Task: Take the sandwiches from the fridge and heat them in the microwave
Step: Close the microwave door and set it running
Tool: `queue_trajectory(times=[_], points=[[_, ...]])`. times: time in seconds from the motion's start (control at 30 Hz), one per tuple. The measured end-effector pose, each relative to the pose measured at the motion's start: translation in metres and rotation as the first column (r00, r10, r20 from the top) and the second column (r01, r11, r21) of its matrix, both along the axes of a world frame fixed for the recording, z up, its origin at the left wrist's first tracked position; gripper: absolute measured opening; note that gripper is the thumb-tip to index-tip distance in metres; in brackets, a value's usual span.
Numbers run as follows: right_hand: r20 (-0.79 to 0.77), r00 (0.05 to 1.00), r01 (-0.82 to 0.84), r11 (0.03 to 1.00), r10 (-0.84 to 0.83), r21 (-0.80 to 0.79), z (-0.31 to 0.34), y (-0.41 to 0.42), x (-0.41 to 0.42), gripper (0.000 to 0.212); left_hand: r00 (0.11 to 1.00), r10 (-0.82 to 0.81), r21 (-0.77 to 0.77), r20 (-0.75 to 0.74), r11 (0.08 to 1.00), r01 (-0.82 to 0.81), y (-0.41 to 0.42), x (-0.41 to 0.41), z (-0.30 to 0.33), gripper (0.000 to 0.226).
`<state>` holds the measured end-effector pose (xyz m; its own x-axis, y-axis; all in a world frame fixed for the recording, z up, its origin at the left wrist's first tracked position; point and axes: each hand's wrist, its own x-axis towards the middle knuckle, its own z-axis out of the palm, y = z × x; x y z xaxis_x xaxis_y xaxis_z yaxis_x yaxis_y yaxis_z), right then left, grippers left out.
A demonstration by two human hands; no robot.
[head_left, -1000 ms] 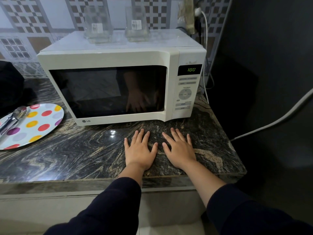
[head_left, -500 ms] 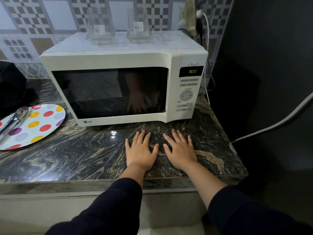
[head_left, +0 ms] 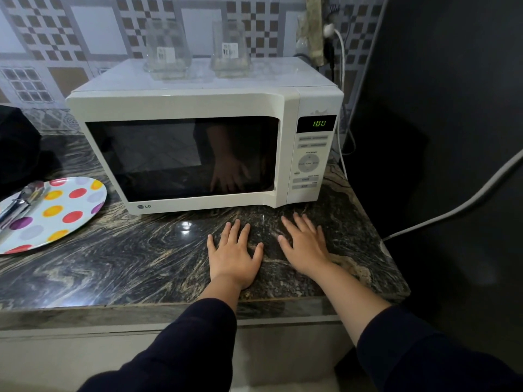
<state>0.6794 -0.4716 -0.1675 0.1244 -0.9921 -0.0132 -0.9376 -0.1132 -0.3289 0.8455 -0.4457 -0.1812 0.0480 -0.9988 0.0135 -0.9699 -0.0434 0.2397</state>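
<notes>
Two flat, empty: left hand (head_left: 233, 257) and right hand (head_left: 304, 246) on worktop (head_left: 127, 264) before shut microwave (head_left: 181, 108); risk of cold sandwiches if START untouched.

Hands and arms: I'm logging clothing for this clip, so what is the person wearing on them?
Both hands, left hand and right hand, are bare: no gloves, rings or watch visible. Each arm has a dark navy long sleeve, pushed up so the wrists and part of the forearms show.
</notes>
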Motion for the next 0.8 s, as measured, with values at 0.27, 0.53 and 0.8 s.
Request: queue_trajectory(times=[0.27,0.53,0.8], points=[[-0.116,0.967,0.195,0.953,-0.226,-0.234,0.035,-0.020,-0.018,0.055,1.000,-0.008,0.005,-0.008,1.000,0.008,0.001,0.000,0.001,0.065],[-0.133,0.961,0.209,0.950,-0.244,-0.232,0.037,-0.032,-0.022,0.056,1.000,-0.004,0.000,-0.020,1.000,0.004,0.001,0.000,0.003,0.064],[-0.158,0.955,0.213,0.952,-0.251,-0.221,0.034,-0.038,-0.021,0.055,1.000,0.007,-0.005,-0.025,1.000,-0.008,-0.001,-0.001,0.003,0.064]])
